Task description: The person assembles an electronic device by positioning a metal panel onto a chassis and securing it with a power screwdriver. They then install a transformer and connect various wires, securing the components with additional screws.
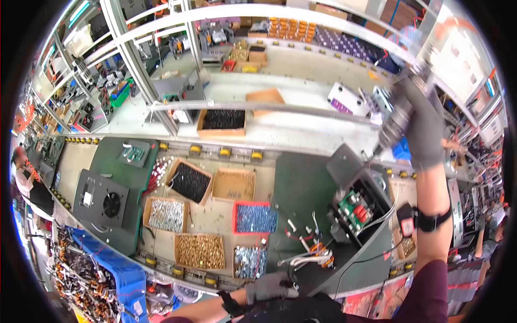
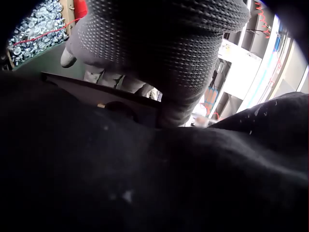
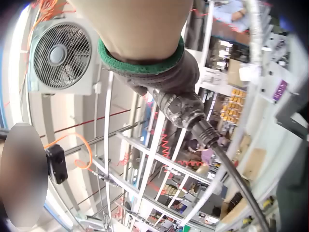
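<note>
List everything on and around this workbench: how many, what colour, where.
Power driver: one, silver-grey, in the right hand
Open housing: one, black, right side
Fitted circuit board: one, green, inside the housing
Green boards: two, green, left and right
Parts boxes: six, five brown and one red, between the boards
Fan panel: one, dark grey, on the left board
Blue crate: one, blue, lower left
Box fan: one, whitish, right wrist view's upper left
Farther background: too cluttered to count
Right hand: one, grey-gloved, upper right
Left hand: one, grey-gloved, bottom centre
</note>
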Demonstrator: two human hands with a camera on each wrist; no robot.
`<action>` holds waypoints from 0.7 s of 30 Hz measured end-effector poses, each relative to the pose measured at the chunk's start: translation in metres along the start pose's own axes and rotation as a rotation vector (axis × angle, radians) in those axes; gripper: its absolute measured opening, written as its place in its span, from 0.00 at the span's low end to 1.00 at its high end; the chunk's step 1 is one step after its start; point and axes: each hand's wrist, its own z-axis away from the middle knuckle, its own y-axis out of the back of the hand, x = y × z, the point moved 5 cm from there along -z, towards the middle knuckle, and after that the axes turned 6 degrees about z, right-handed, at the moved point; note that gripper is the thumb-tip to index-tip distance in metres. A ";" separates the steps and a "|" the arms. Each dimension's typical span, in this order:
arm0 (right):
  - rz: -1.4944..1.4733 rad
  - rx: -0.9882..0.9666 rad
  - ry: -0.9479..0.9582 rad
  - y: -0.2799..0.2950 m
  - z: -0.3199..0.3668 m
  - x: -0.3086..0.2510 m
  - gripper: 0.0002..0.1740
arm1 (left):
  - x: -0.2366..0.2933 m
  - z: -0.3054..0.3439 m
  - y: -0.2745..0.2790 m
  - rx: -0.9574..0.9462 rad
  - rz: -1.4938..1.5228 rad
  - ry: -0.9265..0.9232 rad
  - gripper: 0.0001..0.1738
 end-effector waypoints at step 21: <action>0.841 0.051 0.695 -0.077 -0.078 0.138 0.22 | 0.012 -0.017 0.002 0.016 0.394 0.075 0.28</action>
